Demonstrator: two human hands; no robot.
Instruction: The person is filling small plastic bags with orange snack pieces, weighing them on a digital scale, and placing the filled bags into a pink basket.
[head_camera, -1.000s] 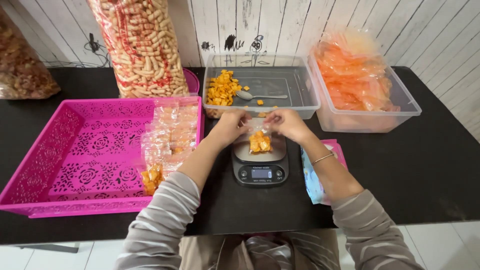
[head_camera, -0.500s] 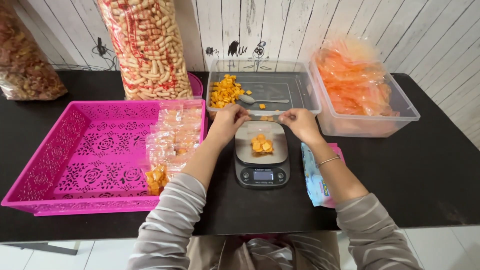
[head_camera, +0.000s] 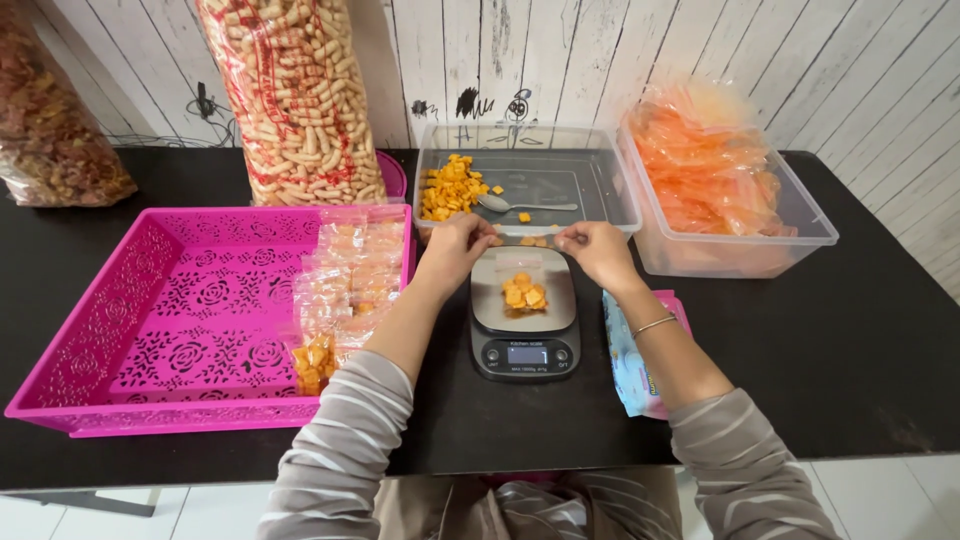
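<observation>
A small clear bag with orange snack cubes lies on the steel plate of a black kitchen scale. My left hand and my right hand hover at the far edge of the scale, on either side of the bag's top edge, fingers curled. I cannot tell whether the fingertips still pinch the clear plastic. Just beyond my hands stands a clear tub with more orange cubes and a metal spoon.
To the left, a pink lattice tray holds several filled small bags. A clear bin of empty orange-tinted bags stands at the right. Tall snack sacks stand at the back left. A pastel packet lies right of the scale.
My hands were close together on the bag over the scale; they have spread apart to the scale's far edge, and the bag now lies flat on the plate.
</observation>
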